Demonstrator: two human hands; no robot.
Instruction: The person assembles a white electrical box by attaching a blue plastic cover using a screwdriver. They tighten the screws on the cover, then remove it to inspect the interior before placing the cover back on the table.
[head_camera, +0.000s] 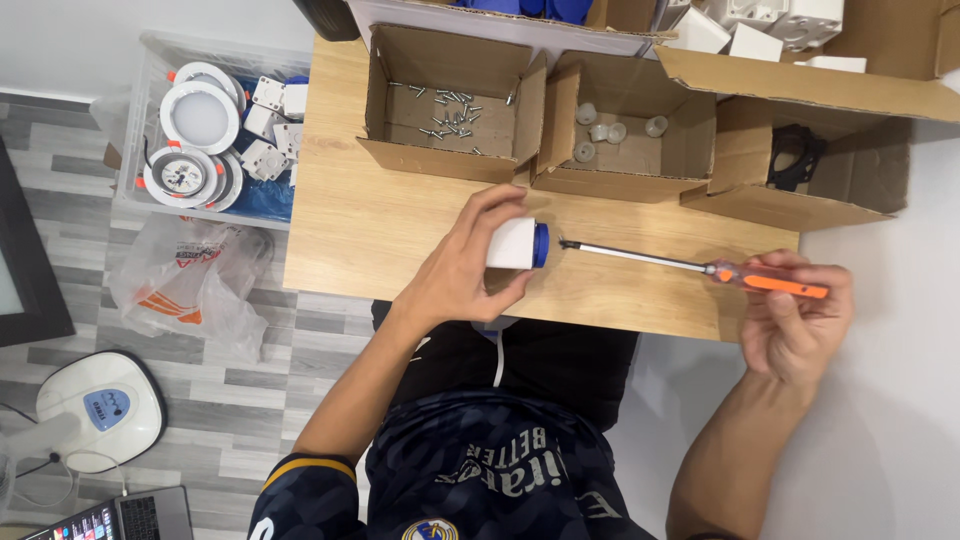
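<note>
Wooden table (400, 235) carries three open cardboard boxes (445, 150).

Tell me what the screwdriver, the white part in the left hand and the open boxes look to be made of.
Screwdriver: shiny shaft, likely steel; see-through orange handle, likely plastic. White part in the left hand: smooth matt shell with a blue end, probably plastic. Open boxes: brown corrugated cardboard, raw cut flaps.

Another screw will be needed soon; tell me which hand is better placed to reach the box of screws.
Probably the left hand: it lies closer to the box of screws, though it holds the white and blue part. The right hand grips the screwdriver, farther off.
</note>
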